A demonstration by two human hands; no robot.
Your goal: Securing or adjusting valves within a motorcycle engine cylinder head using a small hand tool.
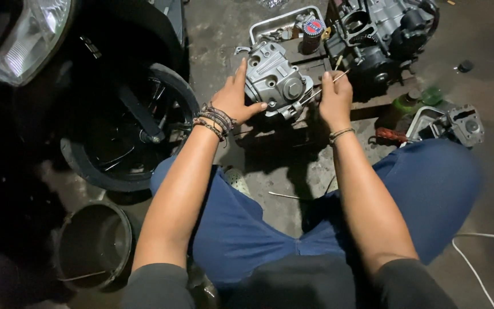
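Note:
My left hand (pixel 236 98) grips the left side of a grey metal cylinder head (pixel 274 79), with the index finger stretched up along its edge and the thumb across its front. Several braided bands sit on that wrist. My right hand (pixel 335 98) is closed around a thin metal rod (pixel 322 88) whose tip meets the right side of the cylinder head. Both hands are held above the concrete floor (pixel 293 171), in front of my knees in blue trousers.
A scooter's front wheel (pixel 127 131) and headlight (pixel 27 37) fill the left. An engine block (pixel 381 34) and a metal tray (pixel 284 20) with a can lie beyond. A dark bucket (pixel 92 246), another engine part (pixel 458 123), a green bottle (pixel 410 102) and a white cable (pixel 475 257) surround me.

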